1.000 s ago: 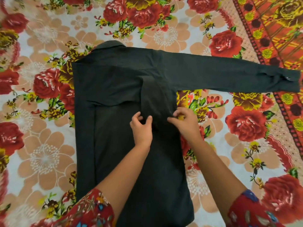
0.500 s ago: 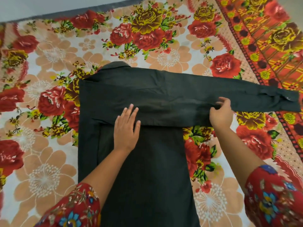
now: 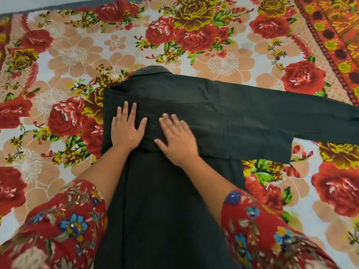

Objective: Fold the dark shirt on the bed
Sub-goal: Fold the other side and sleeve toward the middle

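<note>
The dark shirt (image 3: 223, 117) lies flat on the bed, collar at the far end and body running toward me. Its left side is folded inward, and one sleeve stretches out across the chest to the right, past the frame's edge. My left hand (image 3: 127, 128) presses flat on the shirt near its left shoulder, fingers spread. Beside it, my right hand (image 3: 175, 138) lies flat with spread fingers on the lower edge of the sleeve band. Neither hand grips the cloth.
The floral bedsheet (image 3: 223, 61) with red roses surrounds the shirt on all sides. An orange patterned border (image 3: 334, 35) runs along the far right. The bed's far edge (image 3: 58, 5) shows at the top left. My red flowered sleeves fill the lower corners.
My right hand let go of the sleeve out at the right and came back to the shirt's middle. My left hand slid left and up. Both now lie flat on the shirt.
</note>
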